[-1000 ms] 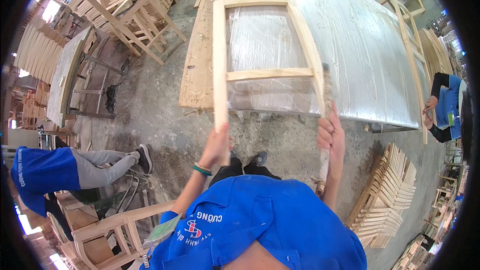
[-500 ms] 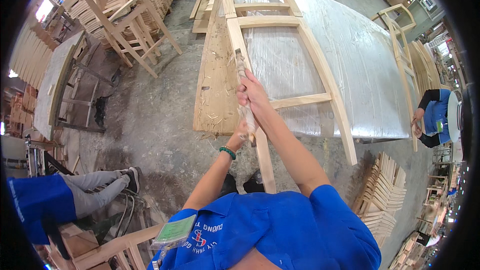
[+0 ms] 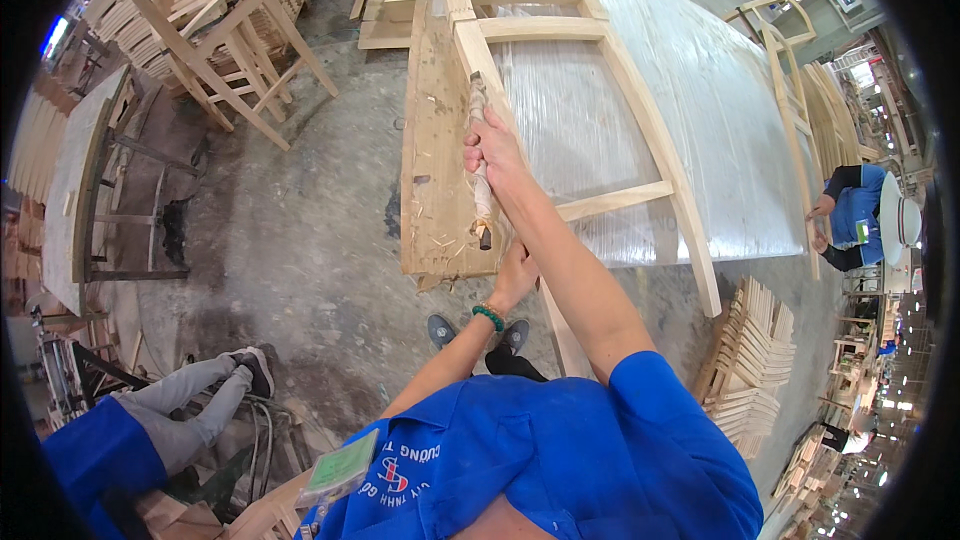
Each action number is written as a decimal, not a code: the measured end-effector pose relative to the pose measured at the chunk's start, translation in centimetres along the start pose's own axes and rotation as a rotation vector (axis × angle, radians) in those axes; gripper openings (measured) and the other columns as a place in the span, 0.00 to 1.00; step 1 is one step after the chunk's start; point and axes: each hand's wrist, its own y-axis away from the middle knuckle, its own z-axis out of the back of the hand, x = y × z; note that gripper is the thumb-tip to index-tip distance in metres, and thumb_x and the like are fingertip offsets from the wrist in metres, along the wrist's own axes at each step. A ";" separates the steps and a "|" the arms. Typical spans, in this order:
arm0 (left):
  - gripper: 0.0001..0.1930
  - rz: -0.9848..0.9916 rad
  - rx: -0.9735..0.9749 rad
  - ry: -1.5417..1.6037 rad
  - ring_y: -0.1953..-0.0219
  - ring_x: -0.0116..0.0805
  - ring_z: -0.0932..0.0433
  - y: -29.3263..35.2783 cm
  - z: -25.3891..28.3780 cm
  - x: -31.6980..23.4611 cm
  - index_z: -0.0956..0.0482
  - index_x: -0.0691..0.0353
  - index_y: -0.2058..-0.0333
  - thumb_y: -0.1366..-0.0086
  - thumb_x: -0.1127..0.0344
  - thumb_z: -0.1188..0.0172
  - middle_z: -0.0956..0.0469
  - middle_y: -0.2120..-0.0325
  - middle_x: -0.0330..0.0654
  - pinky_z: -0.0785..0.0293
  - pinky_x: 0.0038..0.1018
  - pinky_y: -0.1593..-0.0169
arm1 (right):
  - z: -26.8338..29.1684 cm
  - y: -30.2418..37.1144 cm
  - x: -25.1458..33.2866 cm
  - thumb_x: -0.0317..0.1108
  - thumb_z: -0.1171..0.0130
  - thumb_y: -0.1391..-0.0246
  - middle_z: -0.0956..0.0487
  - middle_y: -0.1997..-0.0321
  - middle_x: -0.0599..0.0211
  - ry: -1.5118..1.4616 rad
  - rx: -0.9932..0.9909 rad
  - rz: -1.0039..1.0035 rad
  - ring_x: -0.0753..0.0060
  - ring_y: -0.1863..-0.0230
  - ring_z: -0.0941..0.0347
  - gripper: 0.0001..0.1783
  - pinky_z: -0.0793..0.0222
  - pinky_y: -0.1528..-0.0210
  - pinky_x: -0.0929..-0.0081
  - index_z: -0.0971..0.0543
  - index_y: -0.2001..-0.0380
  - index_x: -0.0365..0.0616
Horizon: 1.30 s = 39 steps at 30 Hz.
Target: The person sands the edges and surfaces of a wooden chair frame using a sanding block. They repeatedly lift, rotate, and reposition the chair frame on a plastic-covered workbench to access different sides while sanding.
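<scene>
Two bare hands. Right hand [image 3: 493, 148]: closed around a slender rod wrapped in pale, frayed material [image 3: 482, 202], beside one leg of a pale, unpainted wooden frame [image 3: 641, 105]. Left hand [image 3: 514, 276], green beaded bracelet [image 3: 488, 315] at wrist: six o'clock from the right, by that leg; grip partly hidden, cannot tell. From the hands: frame, one o'clock, over a film-covered table [image 3: 740, 140]; stacked curved wooden slats [image 3: 745, 365], four o'clock; clear plastic badge holder [image 3: 318, 496], seven o'clock, one green card [image 3: 342, 468] inside.
</scene>
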 end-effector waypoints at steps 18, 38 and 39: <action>0.17 -0.037 -0.074 -0.262 0.72 0.42 0.22 0.5 0.0 0.5 0.31 0.70 0.59 0.38 0.60 0.47 0.23 0.74 0.53 0.28 0.35 0.67 | -1.1 -2.0 0.7 0.21 0.57 0.48 0.36 0.81 0.67 -0.111 -0.037 -0.036 0.76 0.90 0.43 0.40 0.45 0.91 0.73 0.52 0.33 0.59; 0.23 0.204 -0.040 -0.069 0.72 0.33 0.25 0.5 -0.6 -0.6 0.31 0.69 0.57 0.39 0.52 0.45 0.25 0.75 0.46 0.30 0.29 0.68 | -0.2 -4.4 1.3 0.30 0.51 0.43 0.33 0.81 0.71 0.335 0.097 0.122 0.80 0.90 0.42 0.35 0.45 0.92 0.77 0.48 0.33 0.54; 0.23 0.172 -0.064 -0.086 0.71 0.36 0.23 0.4 0.0 -0.1 0.31 0.69 0.57 0.39 0.52 0.44 0.23 0.73 0.47 0.29 0.30 0.66 | -1.4 -3.4 0.4 0.30 0.51 0.44 0.33 0.81 0.70 0.332 0.160 0.061 0.79 0.90 0.42 0.36 0.45 0.92 0.77 0.48 0.33 0.54</action>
